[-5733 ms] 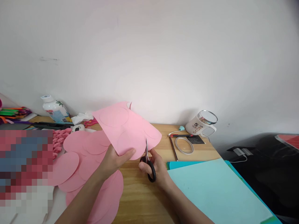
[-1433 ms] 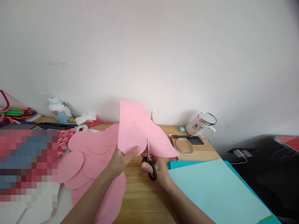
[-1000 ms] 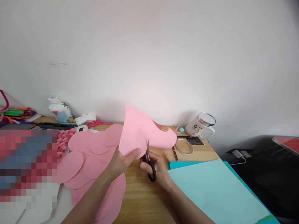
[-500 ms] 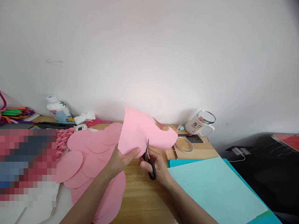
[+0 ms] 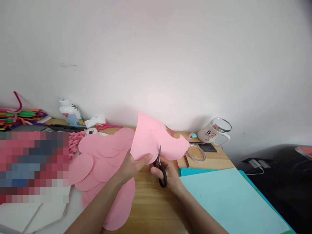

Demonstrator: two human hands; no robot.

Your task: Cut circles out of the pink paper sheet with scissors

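Pinched between the thumb and fingers of my left hand point(image 5: 133, 167) is a curling sheet of pink paper point(image 5: 148, 139), held up above the desk. Rounded pieces have been cut from its far right side, and faint curved outlines show on it. My right hand point(image 5: 169, 174) is closed around black-handled scissors point(image 5: 162, 177), thumb and fingers in the loops. Their blades point up and sit at a cut in the paper's lower edge, close to my left thumb. Under and beside my left forearm lies a spread pile of pink paper ovals point(image 5: 109, 169).
Light blue sheets point(image 5: 214, 195) lie at the right. Behind them are a ring of tape point(image 5: 197, 153) and a white mug point(image 5: 213, 131). Along the wall stand a white bottle point(image 5: 70, 112), pink scissors point(image 5: 109, 126) and colourful pipe cleaners point(image 5: 21, 115). A pixelated patch covers the left.
The whole view has shifted, so everything appears slightly further right. Both hands keep their grip, and the scissors stay at nearly the same place in the paper.
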